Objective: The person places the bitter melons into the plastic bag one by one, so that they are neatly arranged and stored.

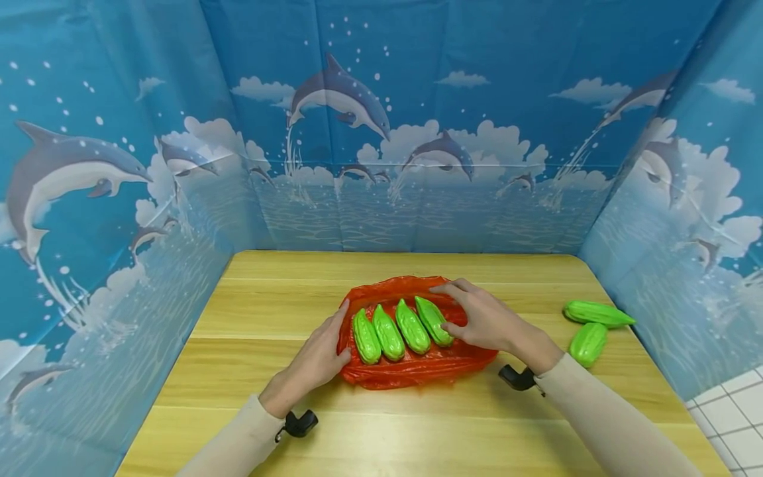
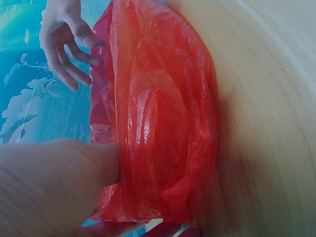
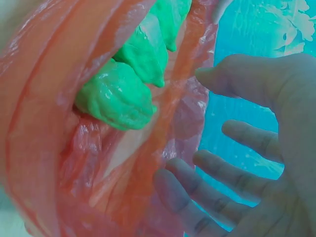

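Note:
A red plastic bag (image 1: 411, 379) lies spread on the table with its mouth facing up. Inside it, several green ridged toy vegetables (image 1: 389, 333) sit side by side in a row. My left hand (image 1: 316, 351) is at the bag's left end, its thumb slipped behind the upright front film in the left wrist view; the fingertips are partly hidden by red film. At the right end, my right hand (image 1: 479, 315) hovers over the rim, fingers spread, its thumb overlapping the rightmost vegetable in the head view. Nothing shows between the right fingers (image 3: 232, 177).
Two more green toy vegetables, a long pointed one (image 1: 598, 313) and a shorter one (image 1: 588, 344), lie at the right of the wooden table (image 1: 381, 437). A dolphin-print curtain (image 1: 417, 199) stands along the table's back and sides. White tiles (image 1: 730, 404) show at far right.

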Motion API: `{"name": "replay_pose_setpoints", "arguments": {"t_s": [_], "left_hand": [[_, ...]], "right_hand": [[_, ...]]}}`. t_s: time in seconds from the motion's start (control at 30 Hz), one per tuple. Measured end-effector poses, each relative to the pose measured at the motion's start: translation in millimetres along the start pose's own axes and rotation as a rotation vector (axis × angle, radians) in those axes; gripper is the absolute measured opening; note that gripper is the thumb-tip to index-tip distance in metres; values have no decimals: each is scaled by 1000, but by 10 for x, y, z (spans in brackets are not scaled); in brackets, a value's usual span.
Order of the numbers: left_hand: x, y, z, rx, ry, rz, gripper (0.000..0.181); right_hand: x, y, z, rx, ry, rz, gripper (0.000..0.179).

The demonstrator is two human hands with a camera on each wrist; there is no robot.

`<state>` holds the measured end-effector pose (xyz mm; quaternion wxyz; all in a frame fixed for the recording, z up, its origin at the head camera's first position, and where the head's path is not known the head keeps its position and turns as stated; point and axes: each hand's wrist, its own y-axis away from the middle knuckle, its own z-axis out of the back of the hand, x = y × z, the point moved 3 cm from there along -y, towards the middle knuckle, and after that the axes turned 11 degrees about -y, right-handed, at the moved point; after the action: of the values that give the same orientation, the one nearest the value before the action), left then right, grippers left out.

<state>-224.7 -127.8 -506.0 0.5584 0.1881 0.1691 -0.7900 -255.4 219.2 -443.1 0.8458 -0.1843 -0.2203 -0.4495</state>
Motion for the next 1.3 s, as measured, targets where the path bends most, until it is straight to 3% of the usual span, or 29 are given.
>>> {"name": "replay_pose_setpoints", "arguments": {"t_s": [0.8,1.3], "left_hand": [[69,-37,-1,-5,-5,13,98],[82,-53,18,-3,-7,14,99]], "right_hand": [[-123,355,303,-135,-21,-28,62],[-306,640,519,-172,-52,-40,62]]}}
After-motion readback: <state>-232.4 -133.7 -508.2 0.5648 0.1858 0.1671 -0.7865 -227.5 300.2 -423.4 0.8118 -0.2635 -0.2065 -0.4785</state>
